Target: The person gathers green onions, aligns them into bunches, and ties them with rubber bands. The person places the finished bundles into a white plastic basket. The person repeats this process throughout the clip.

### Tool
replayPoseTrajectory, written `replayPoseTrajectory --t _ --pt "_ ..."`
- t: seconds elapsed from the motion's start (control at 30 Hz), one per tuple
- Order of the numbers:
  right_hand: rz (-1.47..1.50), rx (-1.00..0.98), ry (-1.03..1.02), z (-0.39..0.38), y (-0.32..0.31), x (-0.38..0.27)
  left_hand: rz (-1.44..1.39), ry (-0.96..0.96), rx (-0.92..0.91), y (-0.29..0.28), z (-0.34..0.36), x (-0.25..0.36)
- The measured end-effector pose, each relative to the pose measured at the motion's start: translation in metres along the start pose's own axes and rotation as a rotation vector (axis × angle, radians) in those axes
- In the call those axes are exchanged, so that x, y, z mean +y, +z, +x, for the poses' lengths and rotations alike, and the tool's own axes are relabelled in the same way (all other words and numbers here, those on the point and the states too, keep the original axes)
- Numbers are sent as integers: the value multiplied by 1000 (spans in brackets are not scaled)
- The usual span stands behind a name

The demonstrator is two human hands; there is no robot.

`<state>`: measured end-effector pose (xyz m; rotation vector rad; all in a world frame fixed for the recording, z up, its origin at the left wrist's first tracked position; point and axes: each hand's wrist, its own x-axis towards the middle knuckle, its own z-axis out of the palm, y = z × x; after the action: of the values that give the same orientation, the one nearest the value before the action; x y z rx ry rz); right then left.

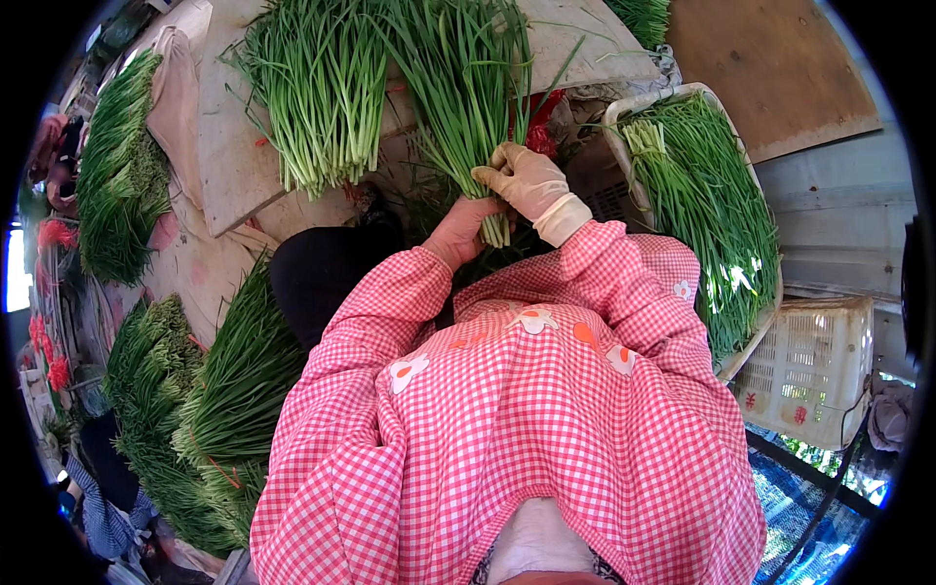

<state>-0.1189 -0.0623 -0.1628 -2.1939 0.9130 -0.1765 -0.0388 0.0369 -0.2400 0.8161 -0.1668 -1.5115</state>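
A bundle of long, flat green leafy stalks (453,88) stands in front of me, its pale cut ends pointing toward me. My left hand (466,227), bare, is closed round the bundle's lower stems. My right hand (519,180), in a pale glove with a white cuff, grips the stems just above it, thumb and fingers bent against them. Beside the bundle, another sheaf of the same greens (327,107) lies on a pale board (234,185), its cut ends near the board's front edge. Some red material (544,136) shows behind my right hand.
To my right are a white tub of greens (712,224), an empty-looking plastic crate (795,370) and a brown board (760,68). More greens lie piled at the upper left (122,166) and lower left (224,390). My dark-clad leg (312,273) is below the board.
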Motion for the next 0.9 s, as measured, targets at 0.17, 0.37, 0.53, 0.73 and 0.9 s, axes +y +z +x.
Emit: replayPoseTrajectory --t 0.17,0.37,0.53,0.73,0.9 --pt "430 -13 17 2 17 35 -95 2 -20 1 -9 1" --pt "660 -36 -65 -38 21 41 -260 -43 -20 -3 -2 -3" --pt "724 -62 -50 -69 -1 26 -191 -102 131 -3 -3 -4" --pt "1029 257 -224 -78 -74 37 -237 -115 101 -4 -2 -5" --pt "-347 -289 169 -57 -72 57 -191 -113 130 -11 0 -5"
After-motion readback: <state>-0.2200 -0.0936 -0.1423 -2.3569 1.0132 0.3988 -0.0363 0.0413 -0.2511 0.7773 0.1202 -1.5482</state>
